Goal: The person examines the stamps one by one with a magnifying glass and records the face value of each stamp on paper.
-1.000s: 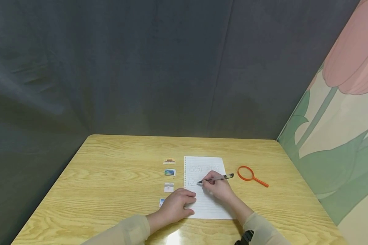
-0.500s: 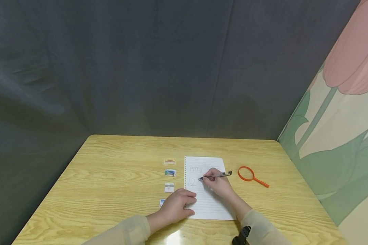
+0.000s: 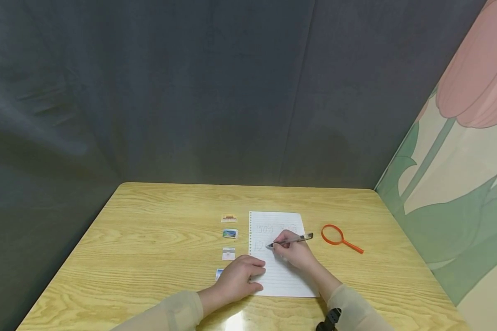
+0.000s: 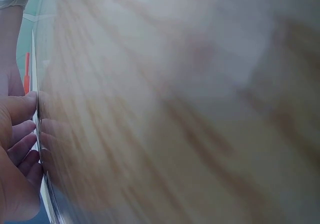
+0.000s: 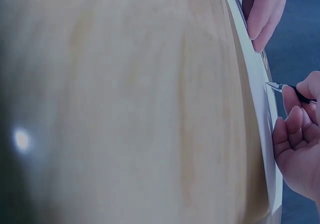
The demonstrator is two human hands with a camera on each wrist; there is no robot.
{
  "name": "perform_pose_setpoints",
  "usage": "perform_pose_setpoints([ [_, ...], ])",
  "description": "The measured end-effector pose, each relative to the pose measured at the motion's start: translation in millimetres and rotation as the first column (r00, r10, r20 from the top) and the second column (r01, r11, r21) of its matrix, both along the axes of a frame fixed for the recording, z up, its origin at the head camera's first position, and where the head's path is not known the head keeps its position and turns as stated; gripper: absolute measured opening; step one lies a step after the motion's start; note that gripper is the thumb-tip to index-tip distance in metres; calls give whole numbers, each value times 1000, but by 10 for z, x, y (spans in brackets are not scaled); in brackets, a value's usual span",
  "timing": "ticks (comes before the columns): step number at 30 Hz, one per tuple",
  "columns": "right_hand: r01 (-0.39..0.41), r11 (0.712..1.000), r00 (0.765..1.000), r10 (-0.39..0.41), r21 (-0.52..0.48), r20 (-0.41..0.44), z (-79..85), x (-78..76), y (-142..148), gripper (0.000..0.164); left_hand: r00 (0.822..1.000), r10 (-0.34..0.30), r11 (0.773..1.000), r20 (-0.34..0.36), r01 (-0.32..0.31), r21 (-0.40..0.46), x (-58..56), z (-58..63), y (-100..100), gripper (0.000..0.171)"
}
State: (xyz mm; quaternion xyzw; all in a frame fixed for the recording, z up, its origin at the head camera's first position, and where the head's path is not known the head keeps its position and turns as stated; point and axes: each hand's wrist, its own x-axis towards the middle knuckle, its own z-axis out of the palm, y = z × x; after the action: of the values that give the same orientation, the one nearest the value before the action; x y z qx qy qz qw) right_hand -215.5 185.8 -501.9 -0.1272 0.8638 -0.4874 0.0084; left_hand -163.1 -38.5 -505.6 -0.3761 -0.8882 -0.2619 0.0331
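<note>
My right hand [image 3: 295, 252] pinches a pen [image 3: 300, 238] with a clear barrel and dark cap end. Its tip meets the lined sheet of paper [image 3: 279, 280] just right of handwritten figures that look like "1.2". In the right wrist view the pen tip [image 5: 272, 85] is right at the paper, and the other fingers curl under. More writing runs along a line above, partly covered by the hand. My left hand [image 3: 238, 278] rests with relaxed fingers on the sheet's lower left edge. Fingertips [image 4: 31, 100] press flat at the surface in the left wrist view.
Left of the sheet lie small stamp-like pictures in a column: an orange one [image 3: 229, 218], a blue-green one [image 3: 230, 233], a pale one [image 3: 228, 253] and a blue one [image 3: 218, 273] partly under the left hand. A red magnifying glass [image 3: 349, 246] lies to the right on the wooden table [image 3: 157, 239].
The pen tip lifts slightly up and right half a second ago, then comes back down beside the figures. My left hand stays in place on the sheet.
</note>
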Motion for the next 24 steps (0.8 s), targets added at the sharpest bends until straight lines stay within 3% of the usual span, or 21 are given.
perform_pose_setpoints([
  [8, -27, 999, 1000, 27, 18, 2, -3, 57, 52, 6, 1000, 12, 1000, 27, -12, -11, 2, 20, 2, 36],
  [24, 53, 999, 999, -52, 8, -9, -18, -20, 92, 6, 999, 8, 1000, 34, -7, -8, 2, 33, -2, 36],
])
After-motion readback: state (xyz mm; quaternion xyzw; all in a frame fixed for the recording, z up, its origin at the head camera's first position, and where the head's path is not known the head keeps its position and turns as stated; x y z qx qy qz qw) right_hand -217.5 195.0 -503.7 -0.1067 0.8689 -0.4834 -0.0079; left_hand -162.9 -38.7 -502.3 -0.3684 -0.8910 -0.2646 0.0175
